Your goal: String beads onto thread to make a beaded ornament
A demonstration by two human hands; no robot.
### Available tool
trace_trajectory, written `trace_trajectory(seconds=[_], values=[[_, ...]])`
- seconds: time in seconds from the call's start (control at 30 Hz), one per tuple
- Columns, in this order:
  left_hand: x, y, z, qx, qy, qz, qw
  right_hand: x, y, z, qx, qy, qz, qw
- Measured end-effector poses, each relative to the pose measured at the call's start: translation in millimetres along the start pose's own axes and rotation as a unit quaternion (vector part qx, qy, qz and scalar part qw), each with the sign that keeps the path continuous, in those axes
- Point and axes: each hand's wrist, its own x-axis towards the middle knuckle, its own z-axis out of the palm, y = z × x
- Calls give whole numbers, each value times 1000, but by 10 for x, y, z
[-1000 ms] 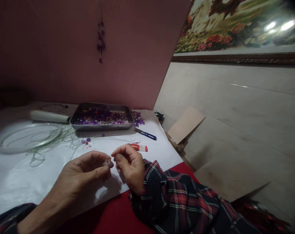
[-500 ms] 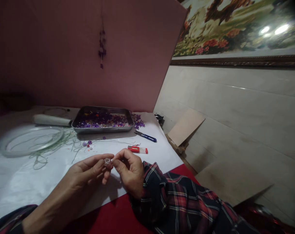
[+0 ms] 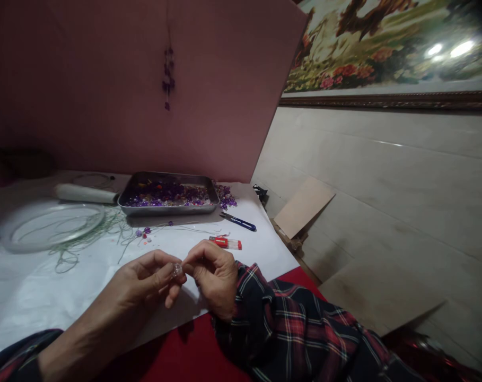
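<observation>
Left hand [image 3: 139,281] clamps small clear piece [image 3: 177,270] between fingers, right hand [image 3: 216,276] beside it, fingers together, anything held indiscernible; piece seemingly mid-work, how much remains unclear, loose beads [image 3: 167,195] beyond fingers in tray [image 3: 171,211].

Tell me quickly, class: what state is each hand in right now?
Left hand: closed, holding a small clear piece between thumb and fingers.
Right hand: closed in a pinch beside it; anything held is too small to tell.
</observation>
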Motion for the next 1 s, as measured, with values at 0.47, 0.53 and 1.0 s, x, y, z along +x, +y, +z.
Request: trace_trajectory(seconds=[0.47,0.53,1.0], values=[[14,6,30,21,24,1,999,-34,-56,2,-89,27,-39,995],[16,4,25,14,26,-9,1000,-34,-68,0,-99,36,-30,994],[12,-14,-1,15,22,-14,1000,-41,-112,17,-100,30,-3,995]])
